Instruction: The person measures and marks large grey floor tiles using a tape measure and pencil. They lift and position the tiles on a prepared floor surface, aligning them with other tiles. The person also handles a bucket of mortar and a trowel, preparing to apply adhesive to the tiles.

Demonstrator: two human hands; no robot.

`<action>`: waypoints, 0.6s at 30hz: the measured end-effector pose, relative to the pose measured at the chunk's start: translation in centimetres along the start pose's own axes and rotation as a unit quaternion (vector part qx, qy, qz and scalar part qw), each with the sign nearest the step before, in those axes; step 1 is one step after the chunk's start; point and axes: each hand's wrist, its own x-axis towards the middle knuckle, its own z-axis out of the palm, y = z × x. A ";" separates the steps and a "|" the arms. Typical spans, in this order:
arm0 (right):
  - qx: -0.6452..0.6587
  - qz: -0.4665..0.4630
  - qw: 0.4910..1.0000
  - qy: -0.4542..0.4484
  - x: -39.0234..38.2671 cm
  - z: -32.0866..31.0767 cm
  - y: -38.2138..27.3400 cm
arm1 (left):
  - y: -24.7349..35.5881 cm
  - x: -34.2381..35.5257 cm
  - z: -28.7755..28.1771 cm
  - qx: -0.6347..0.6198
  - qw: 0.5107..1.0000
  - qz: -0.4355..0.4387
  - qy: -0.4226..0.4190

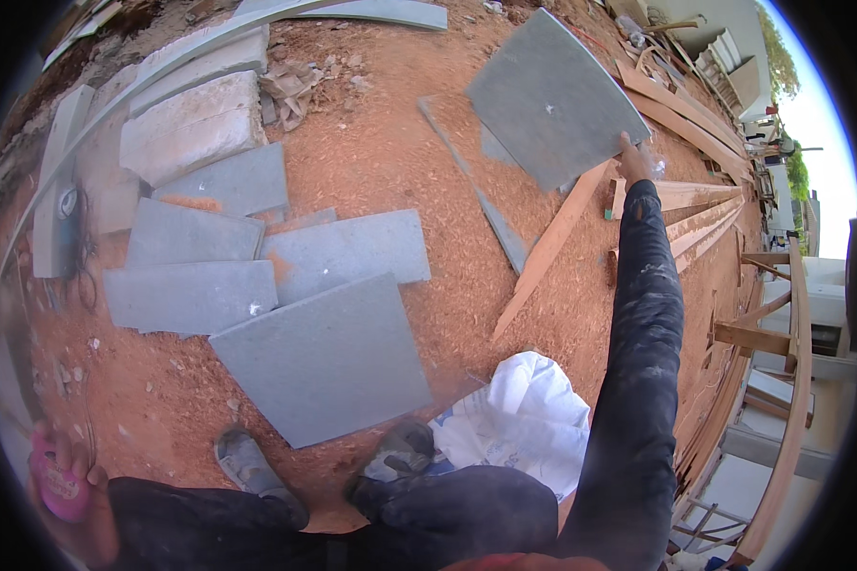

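Note:
My right hand (635, 159) reaches out at the end of a dark sleeve, its fingers closed on the corner of a large grey slab (543, 100). The slab appears tilted, over smaller grey pieces. At the lower left, my left hand (76, 495) is wrapped round a pink rounded object (62, 487) with printing on it; its exact kind does not show. Before my feet lies another large grey slab (324, 360). Behind it, several grey slabs (352, 255) overlap on the reddish ground.
A white sack (528, 419) lies by my right foot. Wooden planks (552, 249) and beams (686, 195) lie to the right, with a timber frame (796, 352) beyond. Pale blocks (195, 128) and a curved strip sit at the far left.

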 end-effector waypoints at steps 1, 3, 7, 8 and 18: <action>0.034 0.035 0.999 -0.009 -0.1 0.1 0.0 | 0.0 -0.1 0.0 0.005 1.000 0.005 0.009; 0.088 0.071 0.993 -0.021 -0.2 0.2 -0.2 | 0.1 -0.4 0.1 0.019 0.999 0.015 0.025; 0.123 0.066 0.990 -0.023 -0.3 0.4 -0.1 | 0.2 -0.4 0.1 0.037 0.998 0.017 0.043; 0.122 0.064 0.990 -0.022 -0.2 0.4 0.0 | 0.2 -0.4 0.1 0.039 0.998 0.018 0.044; 0.128 -0.083 0.985 0.081 -4.5 0.5 -2.4 | 0.0 -0.3 -0.7 0.009 0.999 0.023 0.046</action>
